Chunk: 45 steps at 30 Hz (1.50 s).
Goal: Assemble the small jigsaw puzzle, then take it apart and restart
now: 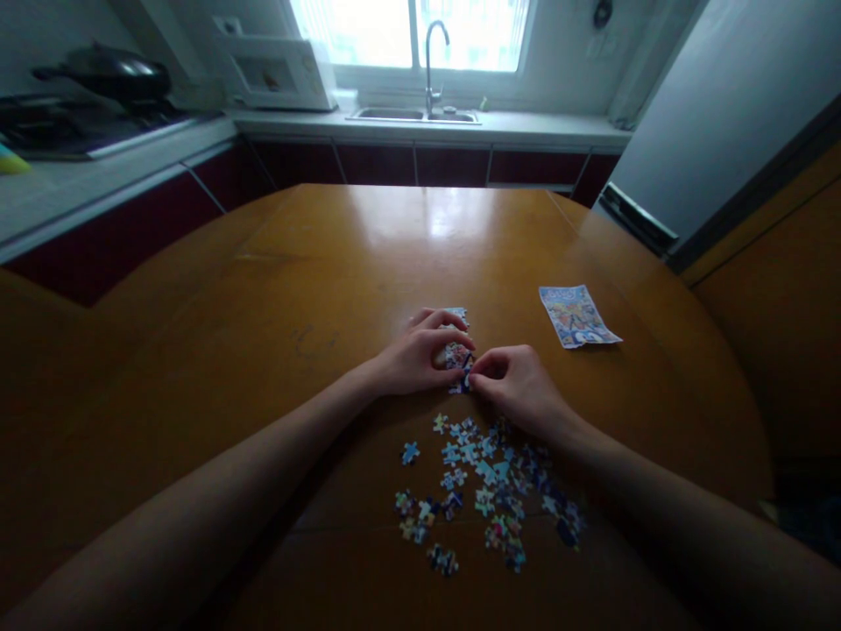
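Observation:
A partly joined jigsaw puzzle (458, 358) lies on the wooden table, a narrow strip of small printed pieces. My left hand (420, 353) rests over its left side with the fingers spread, covering part of it. At its lower right edge, my right hand (516, 383) pinches a small puzzle piece (469, 379) between thumb and forefinger; the fingertips hide most of that piece. Nearer to me, loose puzzle pieces (487, 471) in blue, white and dark colours lie scattered, some under my right wrist. One blue piece (410, 452) sits apart on the left.
A printed picture sheet (578, 315) lies on the table (315, 280) to the right. Beyond the table's far edge runs a counter with a sink (394, 114) and tap (430, 70). A dark pan (111, 72) stands on the stove at left; a pale refrigerator (729, 114) is at right.

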Each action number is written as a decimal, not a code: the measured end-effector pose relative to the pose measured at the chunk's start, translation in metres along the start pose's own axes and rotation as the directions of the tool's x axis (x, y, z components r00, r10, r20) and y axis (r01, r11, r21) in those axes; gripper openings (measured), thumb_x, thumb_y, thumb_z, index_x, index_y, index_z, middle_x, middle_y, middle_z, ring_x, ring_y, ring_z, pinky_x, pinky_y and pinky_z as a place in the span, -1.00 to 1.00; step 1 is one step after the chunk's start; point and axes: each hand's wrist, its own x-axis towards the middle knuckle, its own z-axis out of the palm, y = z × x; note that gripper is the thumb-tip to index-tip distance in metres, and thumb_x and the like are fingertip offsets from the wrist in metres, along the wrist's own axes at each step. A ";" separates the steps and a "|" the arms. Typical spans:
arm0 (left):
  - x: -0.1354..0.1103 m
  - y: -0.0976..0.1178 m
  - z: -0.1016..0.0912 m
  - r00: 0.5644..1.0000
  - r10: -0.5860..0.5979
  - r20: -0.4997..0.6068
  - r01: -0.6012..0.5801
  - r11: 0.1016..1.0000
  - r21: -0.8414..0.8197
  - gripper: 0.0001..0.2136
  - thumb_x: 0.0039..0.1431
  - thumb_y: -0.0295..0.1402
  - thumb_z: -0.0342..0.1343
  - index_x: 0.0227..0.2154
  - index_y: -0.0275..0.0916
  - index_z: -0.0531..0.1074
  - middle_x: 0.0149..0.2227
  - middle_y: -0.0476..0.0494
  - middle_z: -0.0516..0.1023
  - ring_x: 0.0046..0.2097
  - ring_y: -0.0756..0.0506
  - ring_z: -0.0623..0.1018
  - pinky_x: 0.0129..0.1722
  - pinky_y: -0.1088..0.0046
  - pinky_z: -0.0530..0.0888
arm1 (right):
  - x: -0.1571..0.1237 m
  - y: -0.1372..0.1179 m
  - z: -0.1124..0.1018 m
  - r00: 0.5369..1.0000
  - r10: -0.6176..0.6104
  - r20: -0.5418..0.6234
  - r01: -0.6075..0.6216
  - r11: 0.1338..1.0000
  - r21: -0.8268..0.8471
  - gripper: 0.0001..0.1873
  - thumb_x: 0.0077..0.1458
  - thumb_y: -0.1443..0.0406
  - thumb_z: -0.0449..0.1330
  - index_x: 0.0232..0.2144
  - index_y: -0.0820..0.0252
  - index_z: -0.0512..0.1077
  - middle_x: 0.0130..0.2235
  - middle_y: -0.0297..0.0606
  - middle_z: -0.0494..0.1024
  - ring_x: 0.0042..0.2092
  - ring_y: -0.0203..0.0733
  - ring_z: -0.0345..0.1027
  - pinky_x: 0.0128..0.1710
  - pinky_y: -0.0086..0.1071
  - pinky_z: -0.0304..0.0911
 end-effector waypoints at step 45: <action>0.004 -0.008 0.004 0.926 -0.244 -0.289 0.204 0.966 -0.162 -0.88 0.22 -0.46 0.11 -0.24 -0.22 0.53 -0.22 -0.14 0.53 -0.18 -0.10 0.52 -0.14 0.31 0.49 | 0.004 0.008 -0.024 0.988 -0.158 -0.001 0.156 0.977 -0.147 -0.78 0.05 0.44 0.15 -0.40 0.13 0.59 -0.35 -0.26 0.66 -0.31 -0.18 0.49 -0.27 -0.30 0.30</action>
